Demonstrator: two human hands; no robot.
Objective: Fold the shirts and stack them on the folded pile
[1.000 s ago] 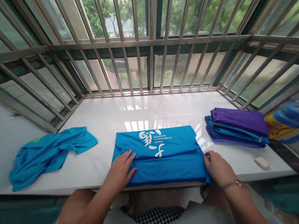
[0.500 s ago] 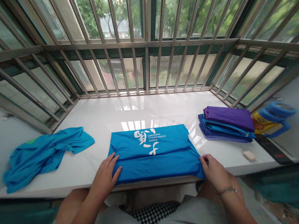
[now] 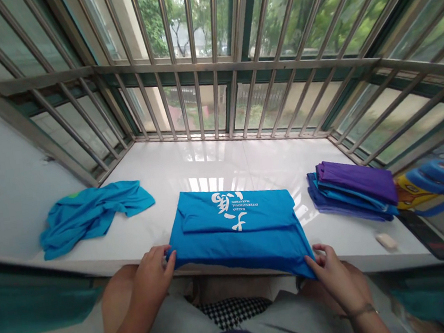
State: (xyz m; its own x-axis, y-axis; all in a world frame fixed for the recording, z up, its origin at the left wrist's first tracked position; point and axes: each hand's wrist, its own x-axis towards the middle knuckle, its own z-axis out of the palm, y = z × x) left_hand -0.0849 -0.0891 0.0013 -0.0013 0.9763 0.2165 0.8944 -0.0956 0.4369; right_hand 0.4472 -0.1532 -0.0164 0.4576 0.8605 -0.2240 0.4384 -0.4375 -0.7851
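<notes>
A blue T-shirt (image 3: 231, 245) lies folded into a rectangle at the front of the white ledge. White lettering on its upper layer faces away from me. My left hand (image 3: 154, 273) is closed at the shirt's near left corner, thumb and fingers pinching the cloth. At the near right corner, my right hand (image 3: 334, 271) has its thumb on the fabric, with the fingers curled beside it. The shirt's near edge hangs slightly over the ledge between both hands.
A crumpled turquoise garment (image 3: 91, 216) lies on the left. To the right are a stack of folded purple and blue clothes (image 3: 354, 186), a blue and yellow bottle (image 3: 428, 185), a dark phone-like slab (image 3: 430, 236) and a small pale block (image 3: 387, 242). Metal bars (image 3: 230, 67) close off the back.
My left hand has moved from the shirt's left side to its near left corner and now pinches it. The lower layer is drawn out toward me. The view has tilted and shifted.
</notes>
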